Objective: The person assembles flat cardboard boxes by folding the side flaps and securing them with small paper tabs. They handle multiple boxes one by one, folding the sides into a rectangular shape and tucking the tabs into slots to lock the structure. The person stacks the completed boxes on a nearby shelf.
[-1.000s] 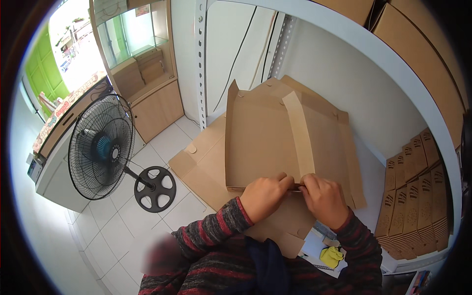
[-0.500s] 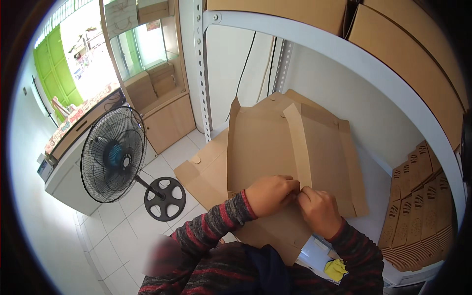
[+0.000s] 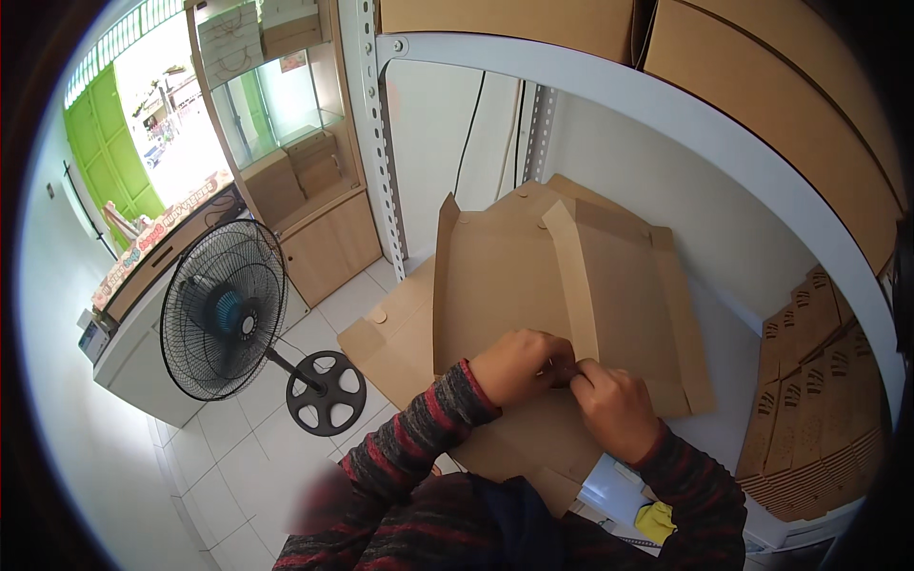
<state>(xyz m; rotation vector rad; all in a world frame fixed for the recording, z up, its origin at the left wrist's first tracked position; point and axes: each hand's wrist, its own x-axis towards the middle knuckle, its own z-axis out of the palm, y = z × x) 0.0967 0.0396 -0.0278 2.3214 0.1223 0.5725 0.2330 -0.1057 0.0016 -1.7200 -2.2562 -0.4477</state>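
Note:
A brown cardboard box blank [image 3: 505, 276] lies partly folded in front of me, with its side walls bent up and a tall folded ridge running through its middle. My left hand [image 3: 526, 367] is closed at the near end of that ridge, fingers pinching the cardboard. Right beside it my right hand [image 3: 617, 407] pinches the same near edge. The two sets of fingertips almost meet, and they hide the folded corner between them. More flat cardboard [image 3: 395, 333] lies underneath, sticking out to the left and toward me.
Stacked flat brown cartons [image 3: 809, 409] stand at the right. A pale metal shelf beam [image 3: 571, 62] arches overhead, carrying large brown boxes [image 3: 762, 105]. On the left are a black standing fan [image 3: 224, 309] and a wooden cabinet [image 3: 333, 247]. A yellow crumpled item [image 3: 655, 521] lies near my right forearm.
The view has shifted slightly. My left fingers have moved a little at the cardboard's near edge; both hands still grip the same place.

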